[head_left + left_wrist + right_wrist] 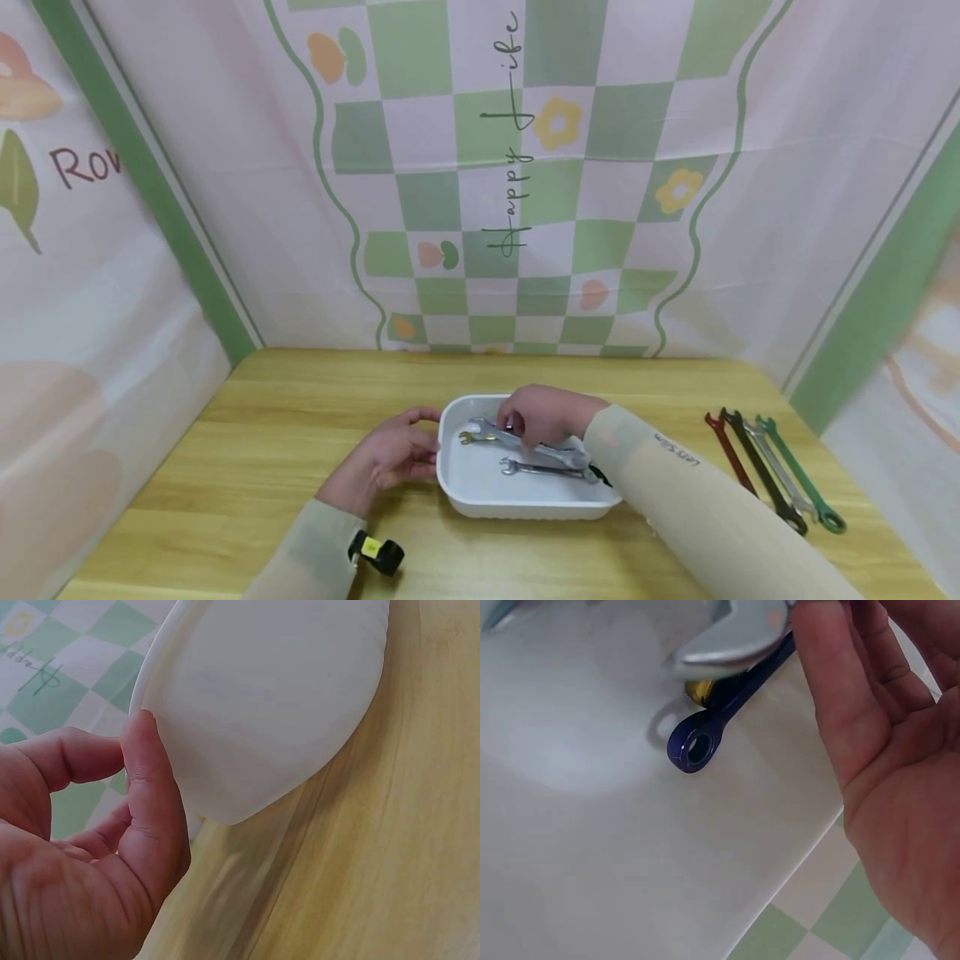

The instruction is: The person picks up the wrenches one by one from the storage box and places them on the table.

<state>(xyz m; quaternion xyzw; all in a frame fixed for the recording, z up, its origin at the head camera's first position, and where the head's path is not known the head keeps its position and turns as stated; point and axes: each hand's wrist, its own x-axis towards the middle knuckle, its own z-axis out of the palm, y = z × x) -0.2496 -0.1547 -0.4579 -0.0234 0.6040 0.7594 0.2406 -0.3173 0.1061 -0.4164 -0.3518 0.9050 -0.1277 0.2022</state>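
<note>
My left hand (401, 450) holds the left end of a white tray (525, 510), its thumb and finger at the rim in the left wrist view. Reaching in from the right, my right hand (546, 414) pinches a silver wrench (536, 447) by its middle. In the right wrist view, that wrench's open end is close to the camera. Below it, a dark blue wrench (697, 742) with a ring end lies in the tray, beside a gold-coloured wrench (474, 437) mostly hidden. Nearer the tray's front lies a smaller silver wrench (540, 469).
Right of the tray, a red wrench (731, 454), a black wrench (765, 471), a silver wrench (783, 471) and a green wrench (802, 475) lie side by side on the wooden table (300, 400). Printed curtains (525, 192) stand behind and at both sides.
</note>
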